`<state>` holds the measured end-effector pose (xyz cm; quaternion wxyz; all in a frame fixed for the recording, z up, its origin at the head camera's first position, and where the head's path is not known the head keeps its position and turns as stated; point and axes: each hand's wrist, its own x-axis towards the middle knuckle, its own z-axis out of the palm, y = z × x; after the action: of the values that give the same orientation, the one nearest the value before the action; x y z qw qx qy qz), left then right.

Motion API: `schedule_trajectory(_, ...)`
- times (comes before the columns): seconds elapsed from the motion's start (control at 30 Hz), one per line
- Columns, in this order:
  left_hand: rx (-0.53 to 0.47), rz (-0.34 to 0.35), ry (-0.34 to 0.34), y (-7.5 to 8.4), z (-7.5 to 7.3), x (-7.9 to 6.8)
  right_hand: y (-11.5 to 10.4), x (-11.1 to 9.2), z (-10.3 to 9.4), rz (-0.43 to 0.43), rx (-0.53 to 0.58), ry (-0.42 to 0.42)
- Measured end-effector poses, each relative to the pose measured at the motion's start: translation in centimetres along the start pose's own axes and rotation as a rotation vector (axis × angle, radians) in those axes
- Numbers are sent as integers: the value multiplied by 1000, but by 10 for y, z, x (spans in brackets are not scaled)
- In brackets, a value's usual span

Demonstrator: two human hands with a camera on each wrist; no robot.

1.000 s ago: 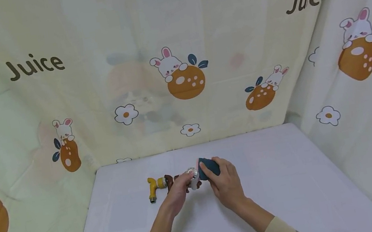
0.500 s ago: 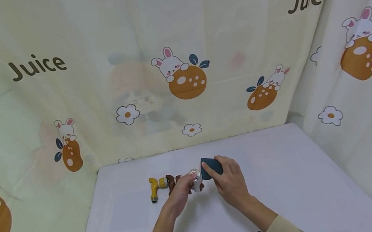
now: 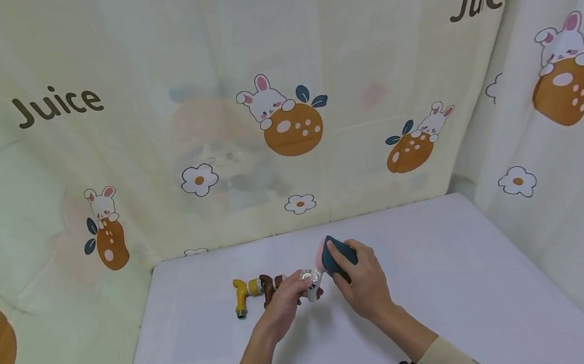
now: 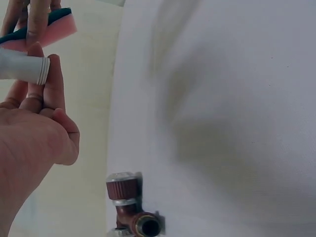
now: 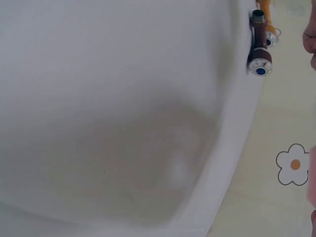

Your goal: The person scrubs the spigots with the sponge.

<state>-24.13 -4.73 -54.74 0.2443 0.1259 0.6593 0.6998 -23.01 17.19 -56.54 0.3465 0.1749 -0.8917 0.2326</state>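
Note:
My left hand (image 3: 282, 304) grips a white tap valve (image 3: 312, 293) with a silver knob; in the left wrist view the white valve's ridged end (image 4: 42, 70) shows beside the fingers. My right hand (image 3: 367, 284) holds a teal and pink sponge (image 3: 331, 261), its pink side turned toward the valve. Sponge and valve are close together at the valve's right; whether they touch is hard to tell. The sponge's pink layer (image 4: 61, 29) also shows in the left wrist view. Only a sliver of pink sponge (image 5: 312, 182) enters the right wrist view.
On the white-covered table (image 3: 460, 283), left of the hands, lie a yellow tap valve (image 3: 241, 296) and a brown tap valve (image 3: 267, 286), the brown one partly behind my left hand. A printed curtain (image 3: 362, 183) stands along the table's back, with more curtain at both sides.
The sponge has tilted and moved slightly up and right, away from the white valve, with its pink side showing more. The left hand still grips the valve, almost in place.

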Motion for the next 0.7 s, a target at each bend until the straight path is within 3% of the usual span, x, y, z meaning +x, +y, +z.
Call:
schedule_trajectory(0.4,37,27,-65,1,-1,-4,-1,1,-2,109,150,1)
schedule_trajectory(0.7,70,45,-68,0,0,-6,-4,4,-6,394,402,-135)
